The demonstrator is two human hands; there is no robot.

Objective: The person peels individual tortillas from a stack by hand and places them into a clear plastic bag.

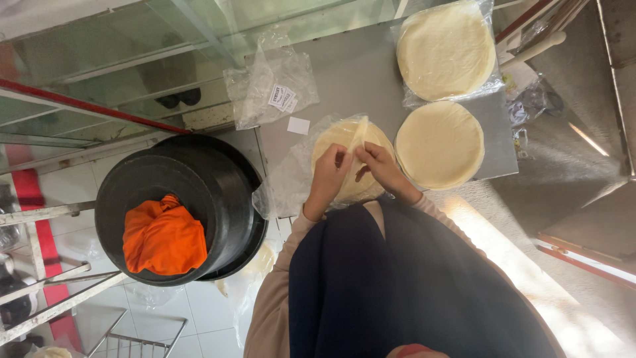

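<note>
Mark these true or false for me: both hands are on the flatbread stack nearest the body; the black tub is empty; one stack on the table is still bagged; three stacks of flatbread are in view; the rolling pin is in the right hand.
1. Both the left hand and the right hand are on the nearest flatbread stack, lifting a thin sheet: true.
2. The black tub is empty: false, an orange cloth lies in it.
3. The far stack sits in a clear plastic bag: true.
4. Three stacks are in view: true, counting the bare stack.
5. The right hand holds the rolling pin: false, it lies at the table's far edge.
</note>
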